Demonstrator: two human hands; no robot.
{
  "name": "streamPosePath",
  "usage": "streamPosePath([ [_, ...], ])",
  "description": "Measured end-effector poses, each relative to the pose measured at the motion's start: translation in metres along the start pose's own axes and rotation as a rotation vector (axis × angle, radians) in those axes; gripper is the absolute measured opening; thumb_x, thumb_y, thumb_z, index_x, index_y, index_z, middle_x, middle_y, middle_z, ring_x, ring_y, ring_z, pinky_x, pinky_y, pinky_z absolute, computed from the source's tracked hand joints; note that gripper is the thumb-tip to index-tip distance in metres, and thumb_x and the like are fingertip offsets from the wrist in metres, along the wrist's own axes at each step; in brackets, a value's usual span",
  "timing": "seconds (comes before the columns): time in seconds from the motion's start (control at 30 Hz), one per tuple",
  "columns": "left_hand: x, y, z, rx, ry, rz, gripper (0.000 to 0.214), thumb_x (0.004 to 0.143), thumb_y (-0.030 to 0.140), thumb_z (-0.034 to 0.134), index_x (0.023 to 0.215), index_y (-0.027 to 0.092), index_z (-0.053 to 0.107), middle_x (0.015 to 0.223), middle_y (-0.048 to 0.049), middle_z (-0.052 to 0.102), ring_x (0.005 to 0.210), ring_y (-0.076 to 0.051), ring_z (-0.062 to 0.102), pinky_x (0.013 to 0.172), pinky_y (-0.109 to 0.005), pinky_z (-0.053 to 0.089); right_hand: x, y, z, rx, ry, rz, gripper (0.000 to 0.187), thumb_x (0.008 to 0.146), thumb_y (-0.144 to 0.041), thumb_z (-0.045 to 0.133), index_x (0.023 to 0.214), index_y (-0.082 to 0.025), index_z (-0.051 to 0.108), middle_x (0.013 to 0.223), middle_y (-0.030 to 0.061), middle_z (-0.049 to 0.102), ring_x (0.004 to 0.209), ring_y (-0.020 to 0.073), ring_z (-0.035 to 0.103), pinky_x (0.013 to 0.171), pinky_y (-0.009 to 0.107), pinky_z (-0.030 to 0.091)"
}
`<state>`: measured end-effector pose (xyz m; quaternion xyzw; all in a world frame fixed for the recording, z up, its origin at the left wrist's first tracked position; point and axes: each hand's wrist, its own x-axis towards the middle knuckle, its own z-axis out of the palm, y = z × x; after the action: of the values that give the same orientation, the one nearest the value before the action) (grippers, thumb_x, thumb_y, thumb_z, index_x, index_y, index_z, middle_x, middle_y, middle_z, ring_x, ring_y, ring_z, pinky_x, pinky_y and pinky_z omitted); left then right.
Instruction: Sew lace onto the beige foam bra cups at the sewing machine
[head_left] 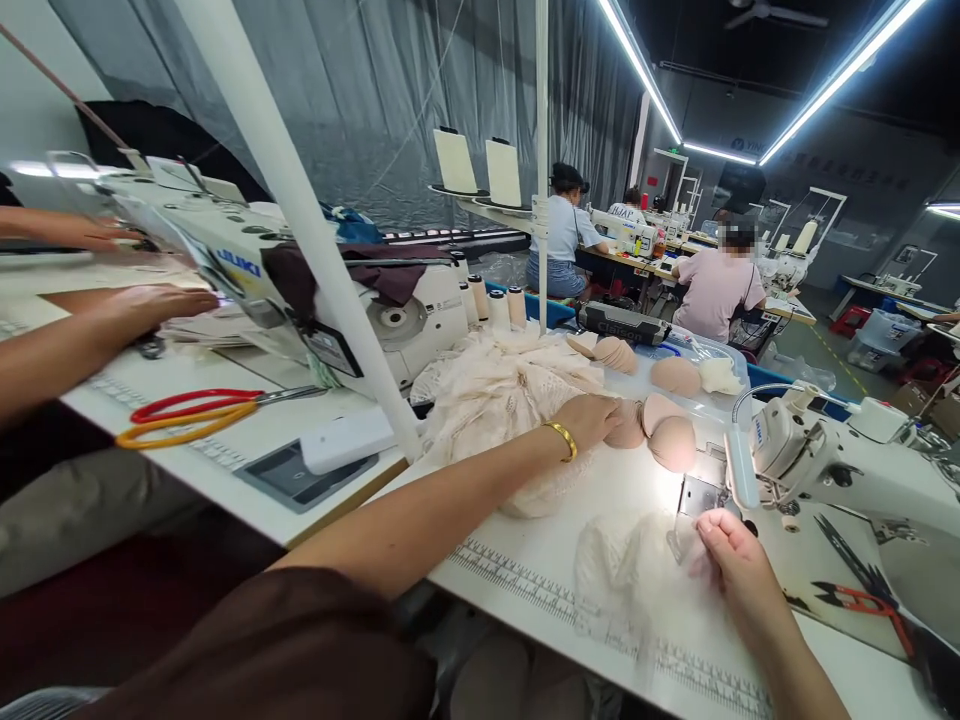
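My left hand [596,420], with a gold bangle on the wrist, reaches across the table and closes on a beige foam bra cup [626,425] beside two more cups [671,440]. My right hand [731,560] pinches the edge of a piece of cream lace fabric [637,570] lying flat near the needle plate [697,495] of my white sewing machine [840,460]. A heap of cream lace [502,395] lies behind my left arm.
A co-worker's hands [150,305] work at a Juki machine [300,270] on the left. Red and yellow scissors [195,412] lie on that table. Red snips [855,598] lie at right. More cups [675,375], thread cones [499,305] and seated people [716,285] are farther back.
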<state>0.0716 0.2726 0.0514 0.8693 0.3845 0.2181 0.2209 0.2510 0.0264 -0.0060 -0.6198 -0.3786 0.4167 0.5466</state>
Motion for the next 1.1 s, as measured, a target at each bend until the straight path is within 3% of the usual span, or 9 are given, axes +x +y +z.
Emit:
streamPosePath([
  [0.17,0.011,0.006,0.003,0.151,0.087,-0.012,0.020,0.091,0.020,0.054,0.078,0.016,0.069,0.095,-0.0155,0.075,0.104,-0.032,0.068,0.097,-0.044,0.048,-0.001,-0.004,0.002,0.019,0.001,0.003,0.039,0.088,-0.061,0.066,0.082,-0.023,0.062,0.063,-0.0017,0.062,0.057,0.0166,0.050,0.058,0.029,0.038],
  [0.33,-0.013,0.017,-0.024,0.080,0.207,-0.032,0.020,0.091,0.022,0.046,0.097,0.017,0.064,0.096,-0.0101,0.072,0.092,-0.024,0.067,0.080,-0.035,0.053,0.001,-0.007,-0.001,0.067,-0.008,0.004,0.042,0.084,-0.063,0.071,0.083,-0.022,0.062,0.072,-0.0003,0.065,0.061,0.0162,0.053,0.059,0.029,0.040],
  [0.5,-0.065,0.054,-0.013,-0.384,-0.165,0.084,0.011,0.077,0.028,0.057,0.083,0.019,0.059,0.070,0.0024,0.061,0.065,-0.015,0.059,0.057,-0.023,0.045,-0.003,-0.010,-0.003,0.189,-0.024,0.015,0.055,0.085,-0.076,0.061,0.092,-0.021,0.064,0.077,0.0019,0.065,0.068,0.0184,0.060,0.062,0.029,0.045],
  [0.63,-0.088,0.081,0.005,-0.284,-0.237,0.119,0.003,0.073,0.022,0.056,0.074,0.019,0.055,0.066,0.0035,0.058,0.062,-0.014,0.054,0.057,-0.023,0.039,-0.010,-0.012,-0.003,0.133,-0.042,-0.036,0.059,0.085,-0.079,0.058,0.093,-0.021,0.063,0.075,0.0011,0.062,0.066,0.0178,0.058,0.064,0.030,0.046],
  [0.77,-0.082,0.092,0.007,-0.087,-0.376,0.216,0.012,0.077,0.028,0.063,0.084,0.019,0.060,0.078,-0.0010,0.066,0.074,-0.020,0.061,0.067,-0.029,0.045,-0.023,-0.020,0.001,-0.125,-0.035,-0.132,0.036,0.086,-0.056,0.074,0.092,-0.021,0.064,0.074,-0.0021,0.059,0.066,0.0148,0.054,0.063,0.027,0.042],
  [0.9,-0.062,0.089,0.005,-0.318,-0.680,0.545,0.048,0.072,0.038,0.076,0.114,0.020,0.061,0.118,-0.0072,0.068,0.111,-0.026,0.061,0.092,-0.035,0.048,-0.037,-0.039,0.003,-0.365,-0.123,-0.296,0.017,0.096,-0.039,0.065,0.093,-0.022,0.066,0.077,-0.0021,0.062,0.070,0.0143,0.055,0.064,0.025,0.043],
  [1.0,-0.049,0.077,0.007,-0.459,-1.051,0.428,0.032,0.075,0.044,0.074,0.092,0.020,0.061,0.083,0.0013,0.065,0.079,-0.018,0.061,0.067,-0.025,0.047,-0.046,-0.050,0.001,-0.489,-0.031,-0.466,0.012,0.099,-0.031,0.061,0.092,-0.023,0.065,0.079,-0.0018,0.066,0.071,0.0140,0.059,0.065,0.024,0.047],
  [1.03,-0.048,0.073,0.007,-0.469,-1.057,0.380,0.031,0.076,0.046,0.073,0.083,0.020,0.058,0.073,0.0035,0.058,0.069,-0.015,0.056,0.059,-0.023,0.043,-0.047,-0.052,0.000,-0.531,0.045,-0.537,0.011,0.100,-0.029,0.060,0.091,-0.024,0.065,0.079,-0.0016,0.066,0.070,0.0138,0.060,0.063,0.024,0.047],
  [1.1,-0.048,0.065,0.005,-0.450,-0.839,0.377,0.032,0.077,0.043,0.072,0.075,0.019,0.051,0.065,0.0058,0.049,0.060,-0.012,0.047,0.053,-0.021,0.035,-0.049,-0.052,0.002,-0.614,0.199,-0.686,0.009,0.101,-0.024,0.058,0.095,-0.024,0.064,0.082,-0.0009,0.067,0.070,0.0136,0.060,0.061,0.023,0.048],
])
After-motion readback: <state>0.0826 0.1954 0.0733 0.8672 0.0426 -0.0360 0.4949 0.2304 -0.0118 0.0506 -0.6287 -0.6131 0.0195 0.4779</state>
